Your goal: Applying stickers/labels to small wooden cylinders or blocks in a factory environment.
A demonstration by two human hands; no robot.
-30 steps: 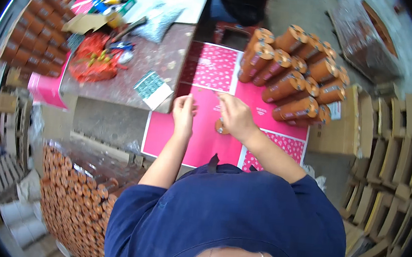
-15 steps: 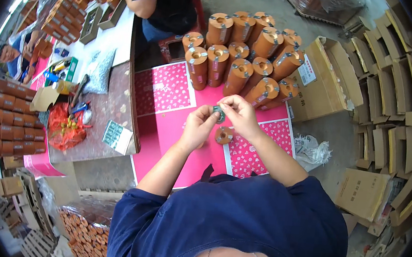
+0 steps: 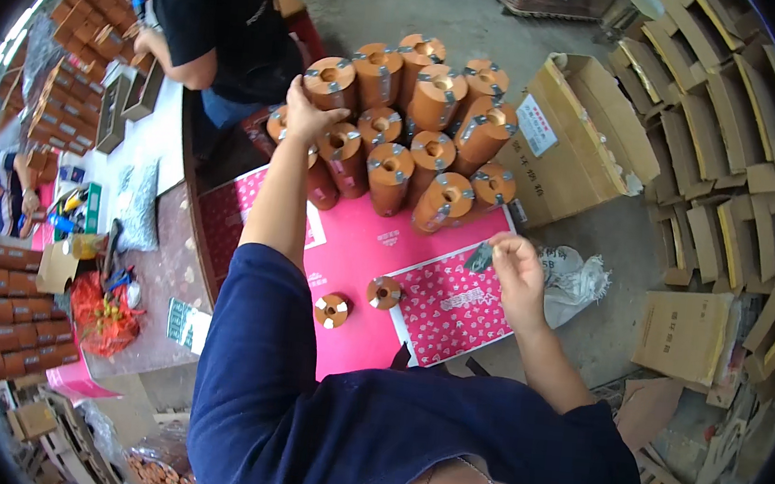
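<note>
My left hand (image 3: 308,120) reaches to the far left of a cluster of upright orange cylinders with holes in their tops. Its fingers and thumb span the side of one orange cylinder (image 3: 330,80), which has small silvery strips on its rim. My right hand (image 3: 520,272) is closed, pinching a small dark green sheet (image 3: 479,258) above the patterned pink board. Closer to me stand two separate orange pieces: one with white patches (image 3: 332,310) and one with darker strips (image 3: 384,292). How tall these two are is hard to tell.
A pink work surface (image 3: 359,249) lies under the cylinders. Right of them sits an open cardboard box (image 3: 564,147), with a white sack (image 3: 580,279) nearer. A side table (image 3: 156,266) on the left carries a red bag (image 3: 105,313). A co-worker (image 3: 221,30) sits beyond.
My hands have parted. The left moved forward and left onto a cylinder; the right moved right, keeping the green sheet. The view has shifted, and a white-patched orange piece now shows.
</note>
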